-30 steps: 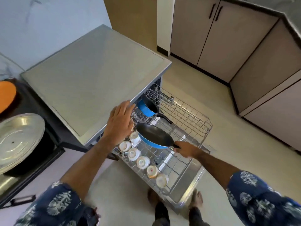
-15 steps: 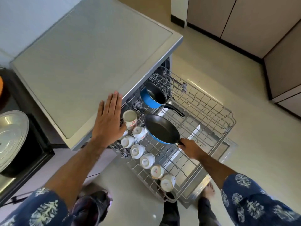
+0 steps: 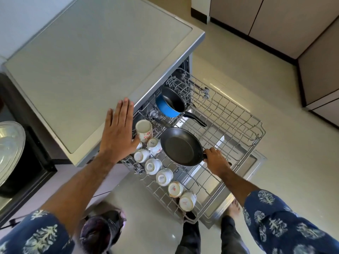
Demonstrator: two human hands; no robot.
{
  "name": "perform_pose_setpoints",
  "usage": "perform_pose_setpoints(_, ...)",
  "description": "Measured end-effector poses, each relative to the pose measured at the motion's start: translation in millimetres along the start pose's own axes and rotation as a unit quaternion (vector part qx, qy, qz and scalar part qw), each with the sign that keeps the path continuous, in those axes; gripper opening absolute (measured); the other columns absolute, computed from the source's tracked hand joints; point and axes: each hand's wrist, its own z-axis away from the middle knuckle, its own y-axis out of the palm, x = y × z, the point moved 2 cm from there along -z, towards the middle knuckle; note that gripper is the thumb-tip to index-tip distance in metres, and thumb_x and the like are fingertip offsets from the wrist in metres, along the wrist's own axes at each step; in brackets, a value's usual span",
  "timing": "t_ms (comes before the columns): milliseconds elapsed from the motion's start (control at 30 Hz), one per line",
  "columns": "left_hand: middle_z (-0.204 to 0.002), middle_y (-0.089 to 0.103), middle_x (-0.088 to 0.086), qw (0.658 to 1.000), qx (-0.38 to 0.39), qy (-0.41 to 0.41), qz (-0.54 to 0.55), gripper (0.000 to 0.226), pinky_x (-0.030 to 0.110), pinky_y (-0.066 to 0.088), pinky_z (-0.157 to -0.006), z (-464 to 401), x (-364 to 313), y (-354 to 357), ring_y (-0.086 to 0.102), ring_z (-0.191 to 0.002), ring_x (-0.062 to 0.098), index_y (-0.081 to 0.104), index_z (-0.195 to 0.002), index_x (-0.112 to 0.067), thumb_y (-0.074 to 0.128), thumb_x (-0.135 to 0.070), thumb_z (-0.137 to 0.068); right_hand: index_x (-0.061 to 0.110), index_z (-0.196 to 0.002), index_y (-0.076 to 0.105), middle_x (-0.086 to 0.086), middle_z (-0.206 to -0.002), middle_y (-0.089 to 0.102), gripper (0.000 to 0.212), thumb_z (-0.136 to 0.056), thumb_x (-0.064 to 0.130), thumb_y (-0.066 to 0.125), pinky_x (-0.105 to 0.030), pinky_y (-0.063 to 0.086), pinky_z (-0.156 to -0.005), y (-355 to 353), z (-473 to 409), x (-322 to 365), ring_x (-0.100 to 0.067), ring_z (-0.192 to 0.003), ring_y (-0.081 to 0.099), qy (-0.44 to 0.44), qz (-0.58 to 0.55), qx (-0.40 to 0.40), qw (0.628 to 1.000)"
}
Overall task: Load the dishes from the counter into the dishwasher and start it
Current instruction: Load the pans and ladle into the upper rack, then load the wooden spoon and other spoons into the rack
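Seven cups (image 3: 153, 166) lie upturned along the near edge of the pulled-out rack (image 3: 238, 125), with a taller floral mug (image 3: 144, 130) standing at the head of the row, so the small ware looks loaded already. A blue saucepan (image 3: 169, 104) sits tilted at the back of the rack, just under the dishwasher's top (image 3: 99, 57), its black handle pointing out toward the middle.

My right hand (image 3: 216, 161) grasps the handle of the black frying pan (image 3: 181, 146), fingers curled round it, and holds the pan over the middle of the rack beside the cups. I cannot tell whether the pan's base touches the wires or hangs just above them, so I judge this piece is mid-placement, not set down. My left hand (image 3: 118, 133) is flat and relaxed, fingers straight, resting at the front edge of the dishwasher top, just beside the floral mug and gripping nothing.

The right half of the rack is bare wire, so there is room left. At the far left edge I see a steel lid (image 3: 9, 153) on a dark surface; whether it belongs to this load I cannot say. What remains, as I read it: settle the pan, bring any remaining counter dishes, push the rack in, close the door (image 3: 255, 162) and start the machine.
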Motion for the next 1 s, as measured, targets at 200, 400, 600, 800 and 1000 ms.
perform_pose_setpoints(200,-0.167,-0.004,0.015,1.0,0.003,0.009,0.013,0.121,0.055,0.014,-0.123,1,-1,-5,0.001,-0.155,0.032,-0.008,-0.159,-0.008,0.073,-0.044,-0.076,0.011,-0.128,0.053,-0.009,-0.127,0.054,0.033,-0.095,0.007,0.052,-0.039,0.047,-0.101,0,5,7,-0.022,-0.115,0.052,0.002,0.02,0.019,1.0)
perform_pose_setpoints(400,-0.167,-0.009,0.016,0.999,0.027,0.018,0.023,0.12,0.057,0.012,-0.123,2,1,-10,-0.004,-0.154,0.033,-0.01,-0.158,-0.006,0.071,-0.044,-0.079,0.013,-0.136,0.045,-0.009,-0.135,0.049,0.045,-0.093,0.014,0.057,-0.041,0.046,-0.104,-17,27,19,-0.024,-0.122,0.049,-0.011,0.045,0.018,0.999)
perform_pose_setpoints(600,-0.165,-0.012,0.018,0.993,0.084,-0.011,0.078,0.106,0.056,0.011,-0.123,22,-21,-31,-0.007,-0.153,0.034,-0.013,-0.157,-0.008,0.063,-0.038,-0.09,0.014,-0.146,0.035,-0.01,-0.145,0.046,0.061,-0.093,0.025,0.061,-0.045,0.041,-0.11,-80,58,52,-0.027,-0.132,0.045,-0.094,0.103,-0.007,0.99)
perform_pose_setpoints(800,-0.167,-0.007,0.012,0.989,0.096,-0.063,0.091,0.094,0.053,0.007,-0.125,105,-58,-56,-0.005,-0.154,0.028,-0.013,-0.158,-0.013,0.052,-0.045,-0.097,0.017,-0.151,0.027,-0.007,-0.154,0.035,0.076,-0.091,0.046,0.063,-0.045,0.031,-0.117,-140,91,105,-0.028,-0.141,0.035,-0.227,0.177,-0.057,0.956)
perform_pose_setpoints(1000,-0.168,-0.003,0.01,0.977,0.077,-0.175,0.093,0.08,0.052,0.004,-0.125,182,-83,-108,-0.004,-0.155,0.026,-0.002,-0.16,-0.012,0.041,-0.044,-0.1,0.015,-0.157,0.015,-0.007,-0.163,0.018,0.081,-0.096,0.056,0.05,-0.046,0.021,-0.121,-162,129,162,-0.027,-0.149,0.02,-0.37,0.279,-0.074,0.883)
